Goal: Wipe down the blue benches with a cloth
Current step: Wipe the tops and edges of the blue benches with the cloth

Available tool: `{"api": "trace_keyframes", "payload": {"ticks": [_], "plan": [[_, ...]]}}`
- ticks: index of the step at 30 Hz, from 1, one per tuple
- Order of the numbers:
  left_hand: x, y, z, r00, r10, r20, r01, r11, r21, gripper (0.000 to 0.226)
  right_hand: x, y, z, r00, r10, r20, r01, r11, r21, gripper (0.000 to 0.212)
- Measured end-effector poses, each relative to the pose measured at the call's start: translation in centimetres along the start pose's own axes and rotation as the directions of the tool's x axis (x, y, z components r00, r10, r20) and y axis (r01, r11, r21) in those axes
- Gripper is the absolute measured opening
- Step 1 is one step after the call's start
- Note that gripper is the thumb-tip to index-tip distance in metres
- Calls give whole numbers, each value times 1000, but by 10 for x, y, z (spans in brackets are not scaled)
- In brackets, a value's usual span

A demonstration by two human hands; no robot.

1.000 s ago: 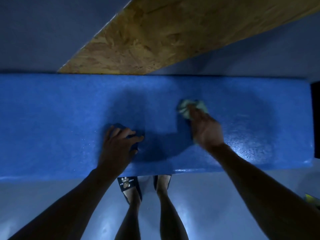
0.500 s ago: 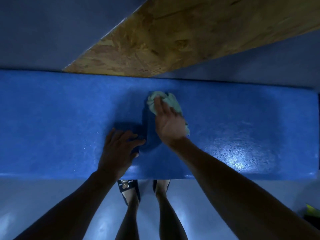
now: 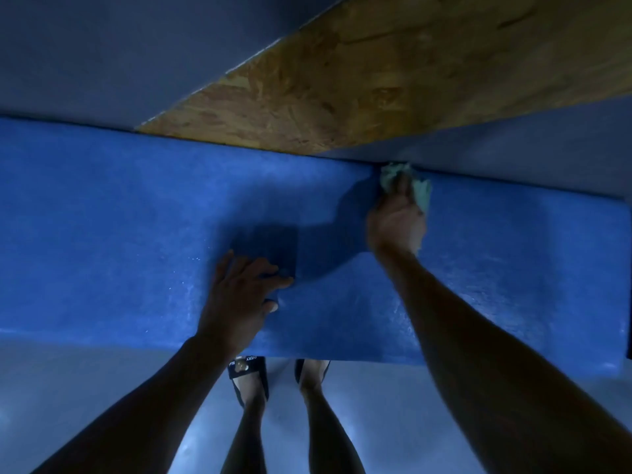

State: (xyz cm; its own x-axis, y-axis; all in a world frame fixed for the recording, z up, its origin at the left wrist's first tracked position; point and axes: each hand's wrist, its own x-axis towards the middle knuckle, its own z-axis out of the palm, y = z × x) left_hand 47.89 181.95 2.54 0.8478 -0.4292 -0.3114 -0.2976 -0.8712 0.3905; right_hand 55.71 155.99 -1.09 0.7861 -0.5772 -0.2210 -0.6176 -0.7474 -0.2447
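Head view, looking down on a blue bench (image 3: 119,234) that runs across the frame from left to right. **Surroundings.** A slanted panel of chipboard (image 3: 376,80) overhangs the far edge of the surface, meeting it left of centre and rising toward the upper right; grey wall (image 3: 85,46) fills the space on either side of it. The pale floor (image 3: 85,388) lies below the near edge, where the person's two feet in dark sandals (image 3: 248,374) stand partly tucked under the bench.

**Hands.** The right hand (image 3: 396,224) reaches to the far edge of the surface, its grip curled round a crumpled pale green cloth (image 3: 420,191), which is pressed into the line where bench meets wall, just right of the chipboard's lower corner. The left hand (image 3: 239,292) rests flat on the surface nearer the front edge, fingers straight and spread, holding nothing. The two hands are well apart, with dark shadow between them.

**Edges and room.** The right end of the bench is visible at the frame's right side, beyond a glossy patch (image 3: 478,285) that catches the light. To the left the surface continues out of frame, matte, with a few small pale specks near the left hand. The cloth sits hard against the back wall; the open surface lies to either side of it and toward the front edge.
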Motion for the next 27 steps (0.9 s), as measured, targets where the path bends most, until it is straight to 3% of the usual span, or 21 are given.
{"api": "trace_keyframes", "payload": {"ticks": [3,6,9,11,13,15,18,20,23,25,27], "plan": [[-1,-1,1,996,51,-77,-54,998,-35,49,-32,-66,19,964,-262,55,258,964,71,59],[0,1,1,992,79,-97,-80,997,-9,52,-51,-102,28,811,-567,145,572,820,8,59],[-1,-1,2,993,80,-88,-81,997,-12,53,-34,-78,17,711,-688,146,695,719,0,59],[-1,-2,3,995,60,-74,-61,998,-10,54,-13,-37,3,767,-633,100,640,767,-52,54],[-1,-2,3,996,44,-76,-45,999,-12,54,6,4,-12,882,-467,61,471,873,-129,51],[-2,-3,3,996,42,-81,-44,999,-23,53,12,23,-20,951,-307,19,307,943,-126,51],[-2,-1,2,997,24,-76,-26,999,-36,51,1,-2,-9,999,-48,-7,48,999,-8,56],[-2,1,0,997,-5,-75,1,998,-60,49,-13,-36,4,1000,19,17,-20,996,89,61],[0,2,-2,998,-9,-55,6,999,-53,52,-45,-90,23,961,-258,100,242,959,146,56],[0,2,-1,999,18,-49,-19,1000,-24,54,-57,-113,29,846,-504,176,500,863,72,58],[0,3,0,1000,16,-22,-16,1000,0,54,-50,-114,23,748,-621,235,635,772,20,63]]}}
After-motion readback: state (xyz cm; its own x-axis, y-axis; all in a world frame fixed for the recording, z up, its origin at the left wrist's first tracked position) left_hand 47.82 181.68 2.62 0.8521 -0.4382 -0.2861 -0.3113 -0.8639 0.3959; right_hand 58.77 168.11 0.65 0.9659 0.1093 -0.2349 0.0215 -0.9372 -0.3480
